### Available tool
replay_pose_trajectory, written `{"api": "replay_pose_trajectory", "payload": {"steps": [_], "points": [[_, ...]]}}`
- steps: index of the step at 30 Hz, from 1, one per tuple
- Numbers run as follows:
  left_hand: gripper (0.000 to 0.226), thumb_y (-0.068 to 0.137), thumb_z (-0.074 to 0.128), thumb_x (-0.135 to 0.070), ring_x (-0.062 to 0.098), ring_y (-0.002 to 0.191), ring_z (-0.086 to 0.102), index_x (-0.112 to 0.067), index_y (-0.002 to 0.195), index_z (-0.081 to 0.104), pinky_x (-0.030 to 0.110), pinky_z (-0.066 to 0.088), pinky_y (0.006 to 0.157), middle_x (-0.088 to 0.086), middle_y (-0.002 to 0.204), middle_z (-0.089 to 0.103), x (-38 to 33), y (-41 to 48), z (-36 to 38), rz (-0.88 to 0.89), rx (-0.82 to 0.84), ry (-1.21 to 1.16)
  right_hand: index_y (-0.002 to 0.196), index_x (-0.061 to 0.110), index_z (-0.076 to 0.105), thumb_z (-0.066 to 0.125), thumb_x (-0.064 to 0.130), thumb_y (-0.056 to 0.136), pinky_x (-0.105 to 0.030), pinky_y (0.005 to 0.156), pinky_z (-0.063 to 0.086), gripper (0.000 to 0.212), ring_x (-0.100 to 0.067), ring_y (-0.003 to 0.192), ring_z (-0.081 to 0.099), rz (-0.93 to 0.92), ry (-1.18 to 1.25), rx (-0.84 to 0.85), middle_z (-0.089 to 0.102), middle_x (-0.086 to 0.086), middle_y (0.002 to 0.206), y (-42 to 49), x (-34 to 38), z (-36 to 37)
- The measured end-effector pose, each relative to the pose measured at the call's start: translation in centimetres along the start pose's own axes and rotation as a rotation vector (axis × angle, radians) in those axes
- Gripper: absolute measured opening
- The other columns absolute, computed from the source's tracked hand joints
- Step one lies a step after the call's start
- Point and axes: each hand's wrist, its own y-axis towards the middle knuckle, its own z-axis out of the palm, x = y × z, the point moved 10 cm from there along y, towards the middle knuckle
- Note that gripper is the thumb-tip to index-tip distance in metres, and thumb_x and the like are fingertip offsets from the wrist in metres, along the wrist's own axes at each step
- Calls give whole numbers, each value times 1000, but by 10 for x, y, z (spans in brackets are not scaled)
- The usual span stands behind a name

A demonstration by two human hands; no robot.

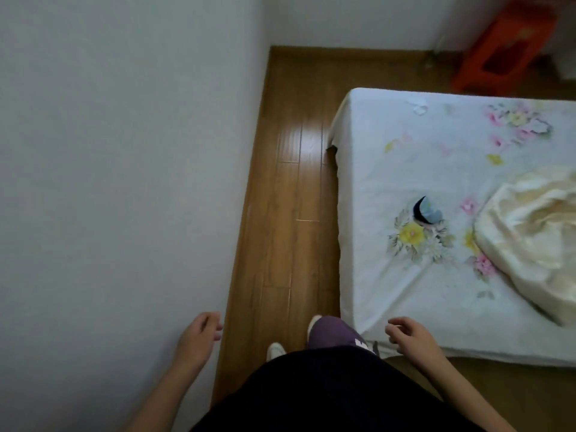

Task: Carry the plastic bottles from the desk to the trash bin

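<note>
Plastic bottles: whereabouts can't be told from this view. Left grip (199, 330) loosely curled, holding nothing, near wall (124, 151). Right grip (408, 336) the same, empty, over bed (405, 169) corner. Wooden floor (290, 182) between wall and bed; cream quilt (530, 238) on bed.

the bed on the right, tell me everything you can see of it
The bed stands on the wood floor at the right, a narrow strip from the wall. A pale, creased sheet printed with pink and yellow flowers covers it and hangs over its edges. A bunched cream quilt lies on its right side, a small dark and light-blue item near the middle. The right hand hovers by its near corner; contact is unclear.
</note>
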Motion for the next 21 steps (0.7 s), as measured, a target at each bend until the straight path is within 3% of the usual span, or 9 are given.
{"api": "replay_pose_trajectory", "payload": {"steps": [4, 9, 15, 21], "points": [[26, 103, 46, -35, 23, 88, 69, -19, 98, 66, 38, 52, 79, 3, 94, 71, -115, 71, 8, 115, 62, 45, 112, 4, 66, 64, 19, 93, -39, 78, 54, 24, -20, 84, 69, 121, 122, -68, 72, -9, 96, 39, 9, -29], [27, 103, 46, -35, 23, 87, 69, -17, 100, 66, 38, 52, 77, 3, 94, 72, -192, 144, 6, 99, 37, 66, 111, 6, 67, 64, 23, 92, -46, 86, 53, 25, -22, 86, 70, 172, 150, -32, 72, -8, 96, 121, 75, -46], [27, 101, 51, -25, 30, 74, 68, -8, 86, 66, 34, 45, 65, 16, 87, 74, -214, 204, -16, -97, -78, -16, 113, 15, 66, 64, 30, 91, -35, 84, 54, 26, -16, 90, 68, -83, -30, 113, 71, 1, 97, 227, 266, -47], [26, 102, 51, -16, 26, 61, 58, 0, 87, 65, 27, 36, 55, 22, 77, 69, -266, 291, -29, -245, -108, -86, 116, 26, 61, 59, 35, 94, -21, 80, 48, 24, -12, 102, 63, -288, -65, 143, 66, 7, 107, 331, 459, -74]]}}
